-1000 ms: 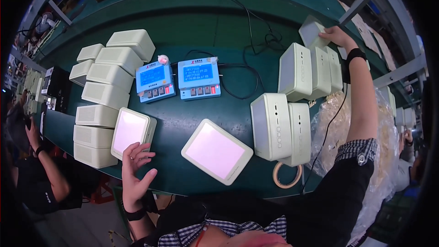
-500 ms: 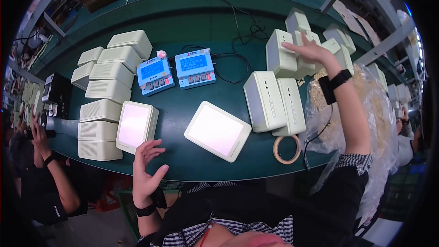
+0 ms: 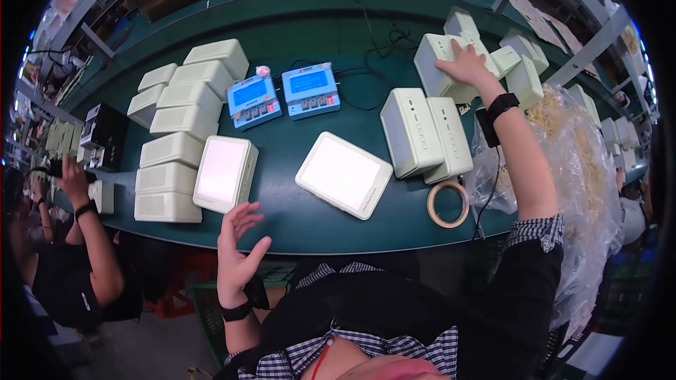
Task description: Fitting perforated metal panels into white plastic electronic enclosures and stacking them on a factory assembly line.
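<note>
My right hand [image 3: 466, 67] is stretched to the far right, fingers spread across the tops of cream box-shaped devices [image 3: 431, 65] standing in a cluster. My left hand [image 3: 241, 253] hovers by the front edge of the table, open and holding nothing. Just beyond its fingertips stands a cream device [image 3: 225, 174] with a bright pale face. Another pale-faced device [image 3: 343, 176] lies at a slant in the middle. Between my hands and nearer than the cluster, two upright cream devices [image 3: 412, 134] with side buttons stand together.
Rows of cream devices with grilles [image 3: 169, 177] line the left. Two blue testers with screens [image 3: 310, 91] sit at the back, cables behind them. A tape roll [image 3: 448, 204] lies near the front edge. A clear plastic bag [image 3: 563, 169] bulges on the right. Another person's arm [image 3: 95, 239] shows at left.
The view has shifted, so the table appears higher. My right hand has settled further onto the clustered devices. My left hand stays open near the front edge.
</note>
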Available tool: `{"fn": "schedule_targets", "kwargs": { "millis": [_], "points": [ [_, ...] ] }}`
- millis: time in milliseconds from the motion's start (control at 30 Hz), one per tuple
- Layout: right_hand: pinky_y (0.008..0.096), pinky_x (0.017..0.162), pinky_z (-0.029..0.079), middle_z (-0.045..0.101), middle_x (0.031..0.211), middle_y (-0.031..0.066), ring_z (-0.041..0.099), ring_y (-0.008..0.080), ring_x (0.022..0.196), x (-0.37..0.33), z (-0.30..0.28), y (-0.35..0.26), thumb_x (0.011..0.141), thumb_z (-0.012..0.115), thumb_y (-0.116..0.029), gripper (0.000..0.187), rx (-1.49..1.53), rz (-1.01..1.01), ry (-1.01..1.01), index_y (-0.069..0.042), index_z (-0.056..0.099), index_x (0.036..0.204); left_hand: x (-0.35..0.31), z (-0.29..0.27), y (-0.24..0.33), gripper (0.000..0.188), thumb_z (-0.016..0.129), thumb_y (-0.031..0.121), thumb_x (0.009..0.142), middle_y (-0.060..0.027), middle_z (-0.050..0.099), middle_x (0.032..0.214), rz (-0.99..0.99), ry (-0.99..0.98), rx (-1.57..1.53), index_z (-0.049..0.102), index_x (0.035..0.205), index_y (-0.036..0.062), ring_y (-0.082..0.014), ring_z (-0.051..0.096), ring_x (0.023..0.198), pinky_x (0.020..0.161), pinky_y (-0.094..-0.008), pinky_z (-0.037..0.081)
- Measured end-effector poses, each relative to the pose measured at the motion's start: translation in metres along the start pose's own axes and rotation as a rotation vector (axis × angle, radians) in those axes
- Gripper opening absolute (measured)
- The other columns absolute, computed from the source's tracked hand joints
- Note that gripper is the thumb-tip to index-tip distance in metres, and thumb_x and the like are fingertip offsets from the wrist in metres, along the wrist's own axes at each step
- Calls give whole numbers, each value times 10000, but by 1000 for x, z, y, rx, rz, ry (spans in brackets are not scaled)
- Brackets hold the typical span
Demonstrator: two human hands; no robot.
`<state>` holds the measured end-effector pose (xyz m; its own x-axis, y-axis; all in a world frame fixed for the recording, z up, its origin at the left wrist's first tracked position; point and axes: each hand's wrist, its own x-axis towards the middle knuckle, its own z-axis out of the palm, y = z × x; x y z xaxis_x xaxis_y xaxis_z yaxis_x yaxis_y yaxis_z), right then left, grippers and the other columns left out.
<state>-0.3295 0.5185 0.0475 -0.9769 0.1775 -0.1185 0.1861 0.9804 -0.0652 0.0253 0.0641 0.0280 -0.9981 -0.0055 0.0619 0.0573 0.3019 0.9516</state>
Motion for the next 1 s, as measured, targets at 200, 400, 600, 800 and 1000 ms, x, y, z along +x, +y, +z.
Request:
{"fn": "schedule_targets", "kwargs": {
  "millis": [200, 400, 600, 800, 1000],
  "points": [
    [649, 1131, 192, 247, 1585, 207, 224, 451, 1450, -89, -31, -21, 819, 514, -724, 880, -68, -79, 43, -261, 304, 1537, 30, 33, 7, 913, 818, 263, 746, -231, 372, 1484, 208, -65, 425, 323, 1475, 23, -347, 394, 1363, 1103, -443, 345],
    [554, 1161, 204, 297, 1559, 213, 249, 458, 1437, -258, -51, -73, 872, 671, -333, 686, 175, -788, 111, -160, 411, 1483, 58, 92, 26, 1132, 784, 644, 637, -317, 150, 1548, 321, -87, 880, 339, 1482, 36, -548, 165, 1397, 1045, -690, 286],
    [464, 1130, 293, 384, 1498, 221, 349, 425, 1390, -311, -2, -66, 831, 720, -233, 665, 625, -902, -169, -52, 469, 1420, 72, 125, 32, 1191, 789, 663, 569, -329, 130, 1544, 60, -177, 914, 343, 1484, 44, -560, 139, 1397, 935, -761, 330],
    [379, 1093, 333, 474, 1432, 130, 439, 235, 1334, -307, 83, -61, 949, 611, -233, 567, 1151, -366, -224, -33, 425, 1446, 79, 133, 40, 1176, 839, 517, 509, -361, 145, 1516, -74, -158, 792, 370, 1469, 27, -563, 129, 1392, 977, -695, 365],
    [351, 1087, 344, 463, 1441, 131, 431, 245, 1342, -308, 105, -72, 1038, 434, -345, 564, 1502, -200, -351, -20, 341, 1490, 74, 104, 21, 1207, 840, 472, 473, -348, 151, 1523, 120, -177, 619, 355, 1478, 12, -539, 199, 1380, 1063, -614, 332]
  ]
}}
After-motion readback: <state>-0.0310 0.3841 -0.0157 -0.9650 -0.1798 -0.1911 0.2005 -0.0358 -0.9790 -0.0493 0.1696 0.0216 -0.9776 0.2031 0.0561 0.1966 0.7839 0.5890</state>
